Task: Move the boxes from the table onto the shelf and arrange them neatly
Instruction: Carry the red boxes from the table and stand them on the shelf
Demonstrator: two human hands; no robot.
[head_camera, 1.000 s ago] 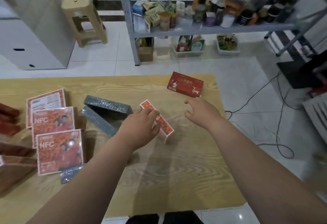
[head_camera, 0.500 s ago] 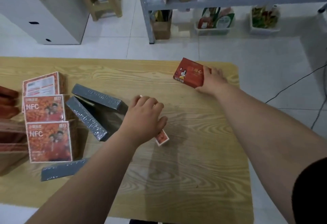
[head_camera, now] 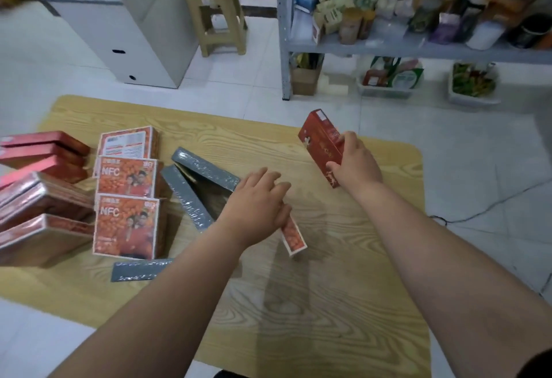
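My right hand (head_camera: 355, 162) grips a dark red box (head_camera: 321, 144) and holds it tilted just above the far right part of the wooden table (head_camera: 343, 303). My left hand (head_camera: 257, 204) lies over a narrow orange box (head_camera: 294, 235) standing on its edge at the table's middle; its fingers curl round the box. Three orange NFC boxes (head_camera: 127, 198) sit in a column at the left. Grey wrapped boxes (head_camera: 197, 186) lie beside them. The grey metal shelf (head_camera: 418, 46) stands beyond the table, crowded with bottles and packets.
Dark red flat boxes (head_camera: 41, 186) are stacked at the table's left edge. One grey box (head_camera: 137, 268) lies near the front. A beige plastic stool (head_camera: 215, 10) and a white cabinet (head_camera: 125, 19) stand on the tiled floor behind. Bins sit under the shelf.
My right hand reached the dark red box, took hold of it and lifted it, tilting it upright. My left hand closed down over the narrow orange box.
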